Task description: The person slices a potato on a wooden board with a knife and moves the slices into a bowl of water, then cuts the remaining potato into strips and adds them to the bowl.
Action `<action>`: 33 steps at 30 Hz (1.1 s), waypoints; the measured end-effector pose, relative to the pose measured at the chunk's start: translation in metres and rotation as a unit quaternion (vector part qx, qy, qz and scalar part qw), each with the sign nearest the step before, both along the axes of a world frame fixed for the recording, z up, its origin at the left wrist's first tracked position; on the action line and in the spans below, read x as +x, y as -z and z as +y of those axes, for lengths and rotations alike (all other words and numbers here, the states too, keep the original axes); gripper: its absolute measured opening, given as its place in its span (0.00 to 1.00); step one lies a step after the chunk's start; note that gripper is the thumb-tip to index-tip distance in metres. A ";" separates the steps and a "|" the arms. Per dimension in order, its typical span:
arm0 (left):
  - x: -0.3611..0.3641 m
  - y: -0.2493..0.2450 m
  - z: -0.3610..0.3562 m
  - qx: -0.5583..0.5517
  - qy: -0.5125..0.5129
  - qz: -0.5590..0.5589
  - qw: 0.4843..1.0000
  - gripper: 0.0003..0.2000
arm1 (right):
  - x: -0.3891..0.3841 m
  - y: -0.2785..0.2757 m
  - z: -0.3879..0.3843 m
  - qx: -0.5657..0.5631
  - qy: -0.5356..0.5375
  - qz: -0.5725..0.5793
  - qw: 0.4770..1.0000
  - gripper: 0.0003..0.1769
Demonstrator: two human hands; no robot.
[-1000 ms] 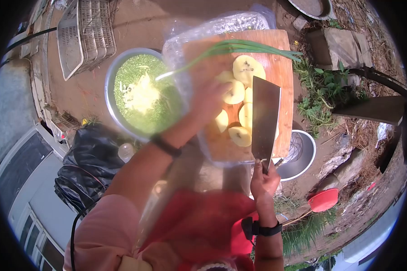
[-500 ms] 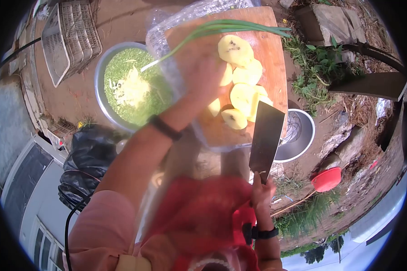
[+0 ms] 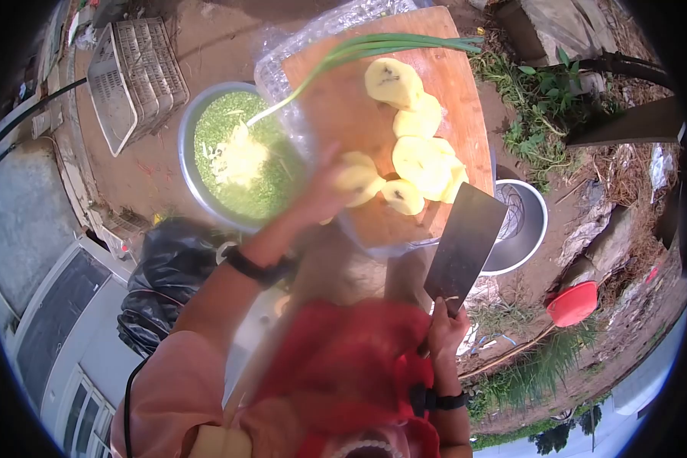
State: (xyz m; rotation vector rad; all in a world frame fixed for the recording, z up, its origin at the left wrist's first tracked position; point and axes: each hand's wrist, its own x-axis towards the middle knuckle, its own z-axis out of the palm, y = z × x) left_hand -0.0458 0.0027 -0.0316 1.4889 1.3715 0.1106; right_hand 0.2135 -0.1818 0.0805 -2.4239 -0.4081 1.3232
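My left hand [image 3: 322, 189], blurred by motion, is at the left edge of the wooden cutting board [image 3: 336, 99], its fingers around a thick pale yellow vegetable slice [image 3: 361, 182] with a dark middle. More pale yellow slices [image 3: 424, 164] lie overlapping to its right, and a smaller one [image 3: 402, 197] sits just beside it. A large round [image 3: 393, 82] with dark marks is farther up. My right hand [image 3: 446, 330] grips the handle of a cleaver [image 3: 468, 243], its broad blade over the board's lower right corner. Green onions [image 3: 389, 47] stretch across the board's top.
Left of the board stands a metal basin [image 3: 187, 164] of chopped greens with pale shreds on top. A metal bowl [image 3: 538, 229] with a whisk is at the right. Around are a plastic crate [image 3: 141, 80], a black bag [image 3: 168, 263] and a red bowl [image 3: 572, 304].
My left hand has moved down and left from the middle slices, bringing a yellow slice to the board's left edge. The cleaver remains in my right hand, tilted slightly more to the right.
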 end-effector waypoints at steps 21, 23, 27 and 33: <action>0.026 -0.038 -0.034 -0.348 -0.361 -0.149 0.852 0.20 | 0.042 -0.016 -0.045 0.011 0.191 0.026 0.981 0.06; 0.074 -0.060 -0.059 -0.395 -0.363 -0.172 0.826 0.20 | 0.052 -0.011 -0.069 -0.052 0.279 0.053 0.957 0.08; 0.186 -0.022 -0.130 -0.498 -0.280 -0.099 0.815 0.21 | 0.072 -0.018 -0.078 -0.021 0.295 0.037 0.955 0.07; 0.315 0.021 -0.188 -0.488 -0.307 0.031 0.817 0.36 | 0.090 -0.007 -0.106 -0.021 0.329 -0.007 0.944 0.10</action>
